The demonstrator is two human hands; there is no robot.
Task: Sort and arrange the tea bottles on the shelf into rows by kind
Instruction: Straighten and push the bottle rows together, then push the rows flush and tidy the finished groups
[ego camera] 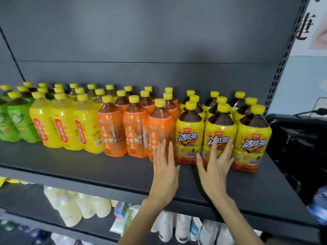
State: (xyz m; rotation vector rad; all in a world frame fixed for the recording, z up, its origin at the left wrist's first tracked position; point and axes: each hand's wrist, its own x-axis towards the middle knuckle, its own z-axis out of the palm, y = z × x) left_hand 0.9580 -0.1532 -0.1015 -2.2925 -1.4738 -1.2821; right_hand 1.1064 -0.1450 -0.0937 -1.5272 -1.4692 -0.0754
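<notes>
Tea bottles with yellow caps stand in rows on a dark shelf (88,167). From left to right they are green-labelled bottles (16,124), plain yellow-labelled bottles (62,128), orange-labelled bottles (134,133) and yellow iced black tea bottles (251,138). My left hand (165,172) is flat, its fingertips against the lower front of the rightmost orange bottle (158,131). My right hand (216,167) is spread, with straight fingers on the front of the middle iced black tea bottle (219,133).
A black object (297,144) with a cable sits just right of the bottles at the shelf's end. The lower shelf holds pale milky bottles (77,206) and white packets (178,227). A perforated upright (284,55) bounds the shelf on the right.
</notes>
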